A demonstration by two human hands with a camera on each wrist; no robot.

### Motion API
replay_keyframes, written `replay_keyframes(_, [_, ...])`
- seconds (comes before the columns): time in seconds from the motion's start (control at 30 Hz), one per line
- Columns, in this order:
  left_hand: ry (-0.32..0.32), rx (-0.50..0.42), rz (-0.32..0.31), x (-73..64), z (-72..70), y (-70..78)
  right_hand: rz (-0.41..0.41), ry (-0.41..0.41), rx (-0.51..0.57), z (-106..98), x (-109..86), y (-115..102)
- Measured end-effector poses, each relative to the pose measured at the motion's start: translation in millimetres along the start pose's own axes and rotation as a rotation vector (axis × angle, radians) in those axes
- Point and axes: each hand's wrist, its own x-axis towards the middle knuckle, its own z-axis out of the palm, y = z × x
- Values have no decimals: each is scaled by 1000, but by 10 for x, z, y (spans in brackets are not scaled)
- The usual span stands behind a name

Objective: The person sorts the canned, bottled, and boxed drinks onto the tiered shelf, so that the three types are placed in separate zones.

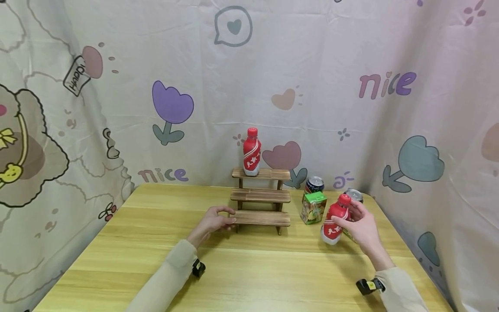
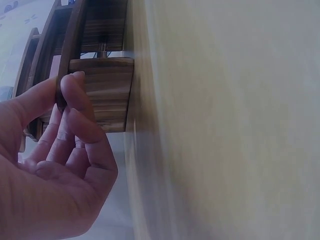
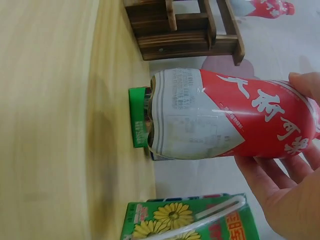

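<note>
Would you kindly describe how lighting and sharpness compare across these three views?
Head: even light, soft shadows on the table beneath the left hand and right hand; left wrist: hazy and bluish, the wooden rack dark against the pale table; right wrist: the held bottle shows sharp large characters.

The right hand point(image 1: 360, 223) is gripping a red bottle point(image 1: 338, 211); left of that grip, a green carton point(image 1: 313, 209) is standing, and the left hand point(image 1: 213, 220) is holding a wooden shelf point(image 1: 260, 196).

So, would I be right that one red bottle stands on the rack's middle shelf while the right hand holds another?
Not quite: the head view shows the standing bottle on the top shelf; the right hand does hold the other bottle.
</note>
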Motion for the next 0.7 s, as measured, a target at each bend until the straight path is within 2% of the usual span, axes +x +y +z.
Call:
replay_keyframes(0.2, [-3,2,-3,-12,-7,15,-50,18,8,71,35,-88])
replay_keyframes(0.7, [1,29,-5,-10,-6,15,-82,-61,113,263,148,-360])
